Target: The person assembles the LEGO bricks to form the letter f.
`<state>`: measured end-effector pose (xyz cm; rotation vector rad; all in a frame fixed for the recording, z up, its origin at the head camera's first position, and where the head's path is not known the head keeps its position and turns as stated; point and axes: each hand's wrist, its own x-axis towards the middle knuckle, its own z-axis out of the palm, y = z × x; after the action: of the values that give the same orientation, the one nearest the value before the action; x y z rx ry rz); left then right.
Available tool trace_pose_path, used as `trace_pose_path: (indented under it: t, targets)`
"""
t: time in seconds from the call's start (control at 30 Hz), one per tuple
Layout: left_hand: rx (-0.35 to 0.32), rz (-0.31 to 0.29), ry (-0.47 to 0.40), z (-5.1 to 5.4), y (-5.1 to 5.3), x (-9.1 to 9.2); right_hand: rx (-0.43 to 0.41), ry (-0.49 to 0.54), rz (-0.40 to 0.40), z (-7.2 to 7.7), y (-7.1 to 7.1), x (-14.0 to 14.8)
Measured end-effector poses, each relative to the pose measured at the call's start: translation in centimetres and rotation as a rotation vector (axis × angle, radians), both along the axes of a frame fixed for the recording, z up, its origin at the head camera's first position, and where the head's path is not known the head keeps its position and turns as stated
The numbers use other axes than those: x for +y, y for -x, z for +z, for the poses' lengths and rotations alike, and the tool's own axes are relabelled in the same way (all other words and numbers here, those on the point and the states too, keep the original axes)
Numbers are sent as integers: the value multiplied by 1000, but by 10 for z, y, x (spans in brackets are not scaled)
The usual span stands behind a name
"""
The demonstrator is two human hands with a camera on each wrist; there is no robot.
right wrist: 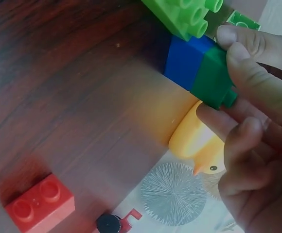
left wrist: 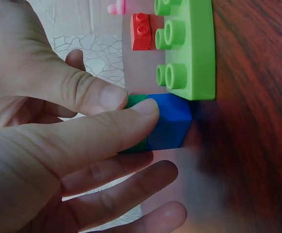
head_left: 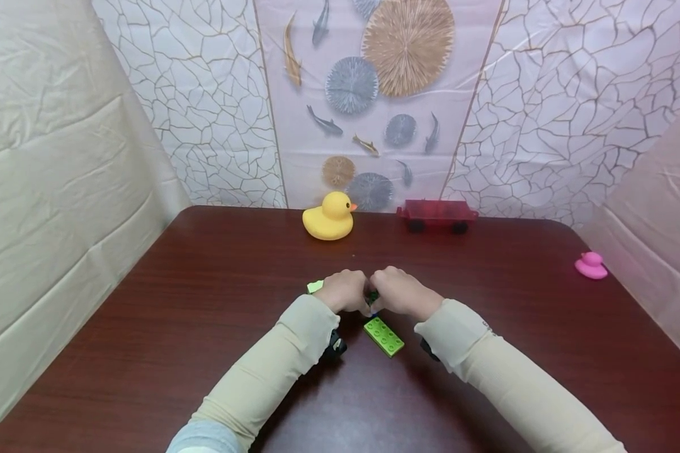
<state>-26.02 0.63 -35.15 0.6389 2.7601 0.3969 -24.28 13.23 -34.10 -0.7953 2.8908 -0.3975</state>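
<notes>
The lime-green studded block [head_left: 383, 336] lies on the table just nearer the person than both hands in the head view. My left hand [head_left: 345, 290] pinches a small stack, its thumb [left wrist: 141, 109] across the seam between the blue brick [left wrist: 167, 121] and the dark green brick [left wrist: 136, 100]. My right hand [head_left: 403, 292] holds the green brick [right wrist: 211, 75] of that stack from the other side, thumb and forefinger at its edge. The blue brick [right wrist: 187, 60] is the lower one, near the tabletop beside the lime block [right wrist: 182, 17]. The fingers hide part of the green brick.
A pale green brick [head_left: 315, 287] sits left of my left hand. A red brick [right wrist: 41, 204] lies beyond my right hand. The yellow duck [head_left: 328, 220] and red wagon [head_left: 437, 214] stand at the far edge, a pink duck [head_left: 591, 265] at the right edge.
</notes>
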Motion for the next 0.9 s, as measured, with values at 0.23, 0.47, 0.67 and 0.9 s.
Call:
trace_pose_path:
  t: [0.23,0.47,0.67,0.9]
  targets:
    - [-6,-4,-5,0,0,-1,16,-34,-44,0,-1,1]
    - [-14,-2,-40,-1,1,-3,67,-133,-45,1,-2,4]
    - [-14,12,-58,2,0,-5,81,-170,-75,16,-7,9]
    - [18,-1,-38,5,0,-6,20,-207,-72,11,-26,12]
